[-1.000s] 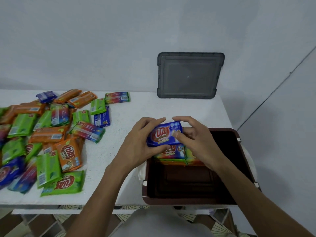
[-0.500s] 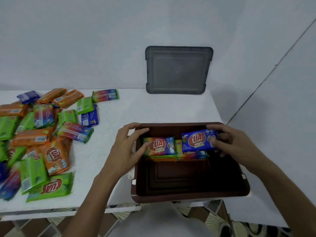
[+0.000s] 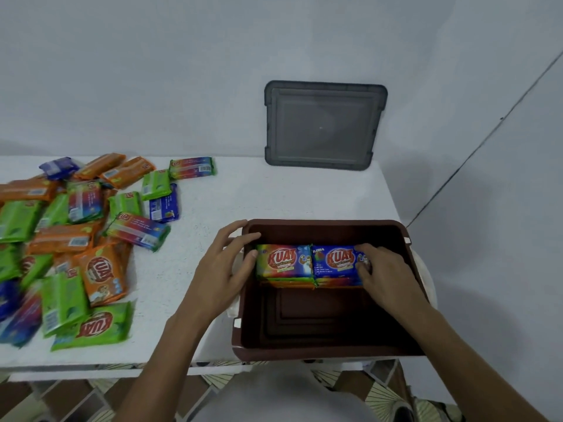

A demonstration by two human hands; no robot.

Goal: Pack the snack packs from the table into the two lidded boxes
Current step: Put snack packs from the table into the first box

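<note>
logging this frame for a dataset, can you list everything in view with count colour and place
box: one, brown, open, at the table's right end
packs in box: two short stacks side by side at the far wall, rainbow on top left, blue on top right
loose packs: many, orange, green, blue, rainbow, heaped on the table's left
lid: one, grey, leaning on the wall
table: one, white
left hand: on the box's left rim, touching the rainbow pack
right hand: on the blue pack

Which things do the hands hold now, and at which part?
The right hand holds the blue pack by its right end, on the stack in the box. The left hand only touches the rainbow pack at its left end.
</note>
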